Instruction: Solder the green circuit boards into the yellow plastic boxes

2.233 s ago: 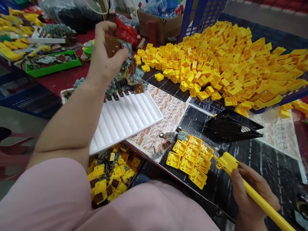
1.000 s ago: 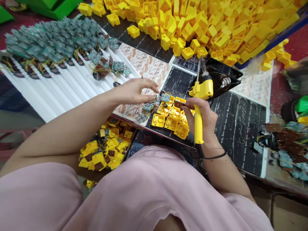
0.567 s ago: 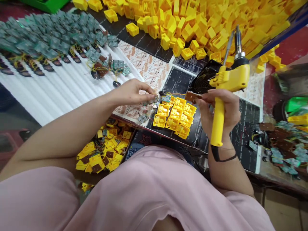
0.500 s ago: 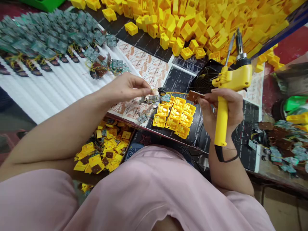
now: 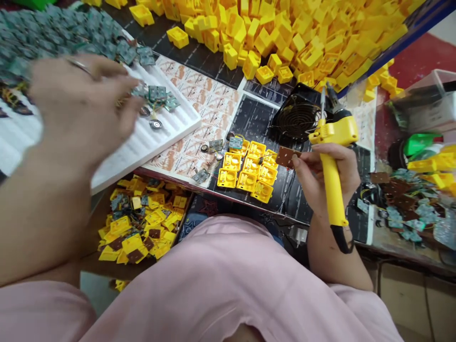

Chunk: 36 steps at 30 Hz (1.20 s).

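Observation:
My left hand (image 5: pixel 85 104) is blurred over the white ridged foam tray (image 5: pixel 181 121). Its fingers curl at a cluster of small green circuit boards (image 5: pixel 156 95) with wires; whether they grip one cannot be told. A round metal-rimmed part (image 5: pixel 156 124) lies just below the fingertips. My right hand (image 5: pixel 329 180) is wrapped round the handle of a yellow soldering gun (image 5: pixel 333 190), its tip pointing up and away. Between thumb and forefinger of that hand is also a brown circuit board (image 5: pixel 286 156). Several open yellow plastic housings (image 5: pixel 246 180) stand grouped left of it.
A big heap of yellow housings (image 5: pixel 256 28) covers the back. A black fan (image 5: pixel 297 114) stands behind the soldering gun. Loose boards (image 5: pixel 409 209) lie at the right. Below the table edge, a box holds yellow pieces (image 5: pixel 142 228).
My left hand has moved left from beside the housings to the foam tray. The brown board and soldering gun remain in my right hand, lowered slightly. The view has shifted.

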Tool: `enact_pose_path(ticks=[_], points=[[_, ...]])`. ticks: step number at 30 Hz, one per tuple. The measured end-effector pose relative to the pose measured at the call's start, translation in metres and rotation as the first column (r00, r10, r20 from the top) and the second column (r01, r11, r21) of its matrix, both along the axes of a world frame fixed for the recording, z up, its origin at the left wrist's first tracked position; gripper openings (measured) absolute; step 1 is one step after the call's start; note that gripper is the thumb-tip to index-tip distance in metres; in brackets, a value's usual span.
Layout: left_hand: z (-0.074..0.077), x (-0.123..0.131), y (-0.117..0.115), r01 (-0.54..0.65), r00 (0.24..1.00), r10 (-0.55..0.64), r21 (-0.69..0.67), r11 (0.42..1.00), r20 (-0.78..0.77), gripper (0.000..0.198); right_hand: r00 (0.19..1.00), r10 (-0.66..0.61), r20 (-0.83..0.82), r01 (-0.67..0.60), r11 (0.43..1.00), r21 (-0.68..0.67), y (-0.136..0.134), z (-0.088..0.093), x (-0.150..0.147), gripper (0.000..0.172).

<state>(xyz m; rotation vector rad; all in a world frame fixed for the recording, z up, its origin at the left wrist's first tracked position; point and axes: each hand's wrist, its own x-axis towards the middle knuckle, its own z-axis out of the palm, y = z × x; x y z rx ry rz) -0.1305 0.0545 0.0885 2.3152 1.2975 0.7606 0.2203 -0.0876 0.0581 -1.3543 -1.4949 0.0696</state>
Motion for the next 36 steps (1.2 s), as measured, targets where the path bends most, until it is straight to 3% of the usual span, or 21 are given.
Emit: enact_pose_path(ticks=[2,4,8,10,13,16,19,21,23,26,28,30,33,35,36], points=[[-0.016,0.032,-0.019,0.048,0.998,-0.041,0.142,0.989,-0.056,0.024,1.000,-0.008,-0.025,0.009,0.999,0.037,-0.001,0.001,-0.007,0.029],[-0.035,0.072,-0.040,0.287,0.958,-0.288,0.077,0.955,0.004,0.030,0.999,-0.008,-0.053,0.013,0.996,0.086,-0.001,0.001,-0.015,0.029],[-0.065,0.140,-0.068,0.364,0.862,-0.340,0.009,0.932,0.377,0.033,0.998,-0.029,-0.059,0.039,0.984,0.174,-0.005,-0.006,-0.024,0.034],[-0.070,0.159,-0.075,0.394,0.741,-0.256,-0.094,0.914,0.621,0.037,0.999,-0.019,-0.047,0.029,0.975,0.220,-0.009,-0.012,-0.024,0.038],[-0.066,0.176,-0.081,0.450,0.534,0.036,-0.320,0.833,0.845,0.036,0.999,-0.015,-0.036,0.023,0.970,0.241,-0.015,-0.023,-0.021,0.041],[-0.059,0.187,-0.084,0.526,0.377,0.298,-0.467,0.711,0.877,0.033,0.999,-0.034,0.008,0.032,0.972,0.234,-0.018,-0.034,-0.019,0.044],[-0.057,0.195,-0.086,0.621,0.313,0.428,-0.524,0.583,0.848,0.034,0.996,-0.037,0.087,0.013,0.966,0.260,-0.019,-0.043,-0.020,0.044],[-0.057,0.193,-0.087,0.650,0.331,0.463,-0.554,0.520,0.822,0.037,0.991,-0.016,0.129,-0.020,0.963,0.270,-0.021,-0.046,-0.020,0.042],[-0.055,0.183,-0.086,0.608,0.409,0.429,-0.591,0.531,0.806,0.041,0.989,0.029,0.146,-0.062,0.971,0.229,-0.026,-0.048,-0.016,0.039],[-0.047,0.153,-0.079,0.421,0.659,0.216,-0.592,0.687,0.720,0.039,0.987,0.066,0.145,-0.090,0.983,0.162,-0.038,-0.047,-0.003,0.033],[-0.040,0.132,-0.071,0.263,0.856,0.033,-0.490,0.831,0.515,0.027,0.987,0.082,0.141,-0.105,0.980,0.166,-0.047,-0.045,0.009,0.030],[-0.036,0.118,-0.063,0.157,0.971,-0.090,-0.309,0.938,0.220,0.020,0.987,0.104,0.123,-0.119,0.985,0.127,-0.056,-0.043,0.021,0.027],[-0.042,0.118,-0.055,0.125,0.981,-0.138,-0.098,0.987,-0.137,0.024,0.995,0.079,0.054,-0.081,0.996,0.034,-0.067,-0.037,0.034,0.054],[-0.052,0.127,-0.053,0.137,0.958,-0.145,-0.047,0.989,-0.247,0.026,1.000,0.002,0.011,-0.003,0.996,0.087,-0.070,-0.034,0.039,0.069],[-0.057,0.131,-0.053,0.142,0.950,-0.146,-0.032,0.989,-0.275,0.026,0.999,-0.042,-0.010,0.043,0.992,0.119,-0.070,-0.032,0.041,0.066]])
